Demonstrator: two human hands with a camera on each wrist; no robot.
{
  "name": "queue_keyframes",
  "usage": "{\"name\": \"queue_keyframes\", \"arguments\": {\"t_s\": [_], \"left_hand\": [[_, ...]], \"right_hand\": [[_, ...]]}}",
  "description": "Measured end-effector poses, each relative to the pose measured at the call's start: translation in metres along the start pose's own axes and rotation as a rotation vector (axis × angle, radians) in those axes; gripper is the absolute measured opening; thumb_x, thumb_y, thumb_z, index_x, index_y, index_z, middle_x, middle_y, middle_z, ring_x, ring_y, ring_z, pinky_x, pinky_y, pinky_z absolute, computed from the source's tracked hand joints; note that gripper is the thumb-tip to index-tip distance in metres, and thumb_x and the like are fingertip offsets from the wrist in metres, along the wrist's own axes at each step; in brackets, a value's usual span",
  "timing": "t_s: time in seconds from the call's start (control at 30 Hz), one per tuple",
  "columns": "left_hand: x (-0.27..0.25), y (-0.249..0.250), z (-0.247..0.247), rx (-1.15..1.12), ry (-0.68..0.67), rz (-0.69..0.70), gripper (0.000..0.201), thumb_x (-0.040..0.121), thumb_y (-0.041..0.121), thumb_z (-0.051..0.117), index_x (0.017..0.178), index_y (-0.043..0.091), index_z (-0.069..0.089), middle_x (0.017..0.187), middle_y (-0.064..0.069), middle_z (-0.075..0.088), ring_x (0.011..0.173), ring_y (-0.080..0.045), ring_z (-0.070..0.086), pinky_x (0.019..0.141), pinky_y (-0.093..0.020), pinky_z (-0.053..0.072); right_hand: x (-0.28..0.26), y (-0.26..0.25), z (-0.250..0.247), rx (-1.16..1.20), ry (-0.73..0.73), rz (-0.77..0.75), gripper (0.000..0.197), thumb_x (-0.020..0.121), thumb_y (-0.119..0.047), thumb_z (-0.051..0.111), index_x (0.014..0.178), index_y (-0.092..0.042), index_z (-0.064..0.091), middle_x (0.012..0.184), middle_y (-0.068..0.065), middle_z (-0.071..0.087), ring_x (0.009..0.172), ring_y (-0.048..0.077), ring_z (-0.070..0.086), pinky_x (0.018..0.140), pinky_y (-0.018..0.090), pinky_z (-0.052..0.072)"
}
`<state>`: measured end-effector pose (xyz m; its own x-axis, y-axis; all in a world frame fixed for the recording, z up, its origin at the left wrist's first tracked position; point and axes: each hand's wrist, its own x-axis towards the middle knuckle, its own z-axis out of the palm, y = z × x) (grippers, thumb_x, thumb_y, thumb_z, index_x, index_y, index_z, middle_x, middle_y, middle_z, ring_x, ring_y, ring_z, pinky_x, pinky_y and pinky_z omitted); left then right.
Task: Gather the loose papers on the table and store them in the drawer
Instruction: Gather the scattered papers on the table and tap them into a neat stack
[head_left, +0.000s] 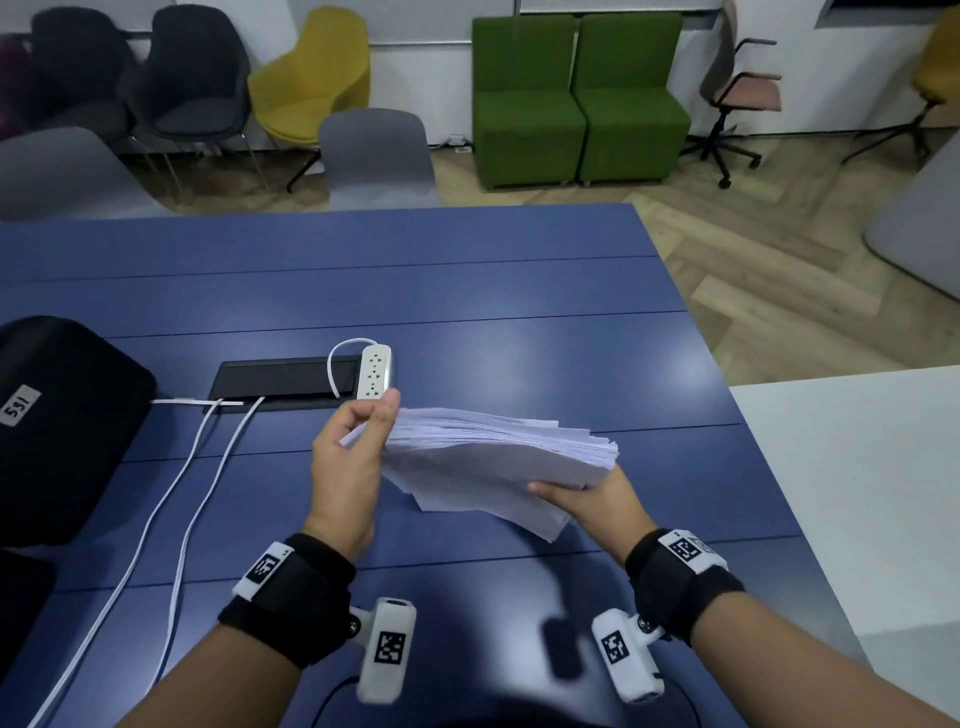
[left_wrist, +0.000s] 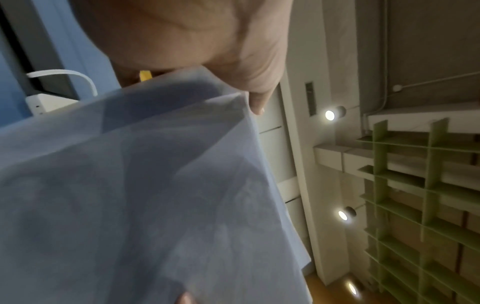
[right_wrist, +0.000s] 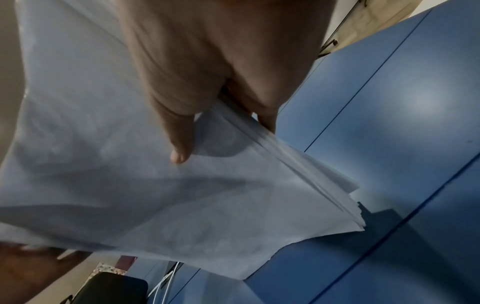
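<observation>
A thick stack of white papers held up in the air over the blue surface, not touching it. Left hand gripping the left end of the stack, thumb on top and fingers curled round the edge. Right hand gripping the near right side, thumb lying on the top sheet and fingers tucked under the pile. Sheets not lined up: edges fanned out on the right, and some corners hanging down lower at the front.

Seen from the left wrist, papers filling most of the picture, with the left hand pinching the top edge. Seen from the right wrist, papers spread wide, right hand clamped on them with the thumb pressed flat.

Behind the left hand, a white power strip lying on the surface, beside a black cable slot. White cables running across the surface toward the near left. A black case with a label at the far left. Chairs and a green sofa past the far edge.
</observation>
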<state>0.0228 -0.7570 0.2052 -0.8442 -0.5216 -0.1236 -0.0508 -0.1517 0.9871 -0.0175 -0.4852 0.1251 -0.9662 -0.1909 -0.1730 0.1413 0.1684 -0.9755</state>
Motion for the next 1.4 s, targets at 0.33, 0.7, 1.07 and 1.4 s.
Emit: {"name": "queue_keyframes", "arguments": {"t_s": [0.33, 0.7, 1.07, 1.4], "left_hand": [[-0.033, 0.042, 0.009, 1.104, -0.268, 0.93, 0.082, 0.096, 0.062, 0.059, 0.159, 0.011, 0.045, 0.168, -0.004, 0.041, 0.161, -0.024, 0.03, 0.13, -0.063, 0.011], [-0.056, 0.007, 0.056, 1.457, -0.569, 0.869, 0.104, 0.091, 0.075, 0.051, 0.169, 0.013, 0.021, 0.178, -0.008, 0.021, 0.166, -0.026, 0.011, 0.126, -0.07, 0.016], [-0.066, 0.009, 0.083, 1.422, -0.788, 0.917, 0.104, 0.09, 0.065, 0.061, 0.17, 0.015, 0.016, 0.18, -0.005, 0.012, 0.167, -0.024, 0.006, 0.128, -0.069, 0.011], [-0.049, 0.022, 0.084, 1.436, -0.754, 0.908, 0.104, 0.091, 0.065, 0.061, 0.171, 0.023, 0.009, 0.18, 0.001, 0.01, 0.166, -0.022, 0.008, 0.131, -0.062, 0.004]], "right_hand": [[0.002, -0.004, 0.001, 0.064, -0.007, 0.023, 0.04, 0.079, -0.009, 0.091, 0.113, -0.022, 0.076, 0.113, -0.001, 0.082, 0.11, 0.016, 0.076, 0.103, 0.043, 0.059], [0.0, -0.009, -0.004, 0.062, -0.03, -0.007, 0.047, 0.078, -0.01, 0.092, 0.122, -0.017, 0.075, 0.117, 0.0, 0.081, 0.116, 0.021, 0.074, 0.107, 0.05, 0.055], [-0.001, -0.017, -0.005, -0.02, -0.038, -0.032, 0.043, 0.067, -0.04, 0.083, 0.107, -0.024, 0.077, 0.103, -0.003, 0.083, 0.102, 0.012, 0.077, 0.087, 0.035, 0.061], [0.0, -0.01, -0.004, 0.052, -0.034, -0.019, 0.035, 0.081, -0.006, 0.088, 0.112, -0.017, 0.077, 0.107, 0.001, 0.083, 0.098, 0.006, 0.076, 0.084, 0.024, 0.058]]}}
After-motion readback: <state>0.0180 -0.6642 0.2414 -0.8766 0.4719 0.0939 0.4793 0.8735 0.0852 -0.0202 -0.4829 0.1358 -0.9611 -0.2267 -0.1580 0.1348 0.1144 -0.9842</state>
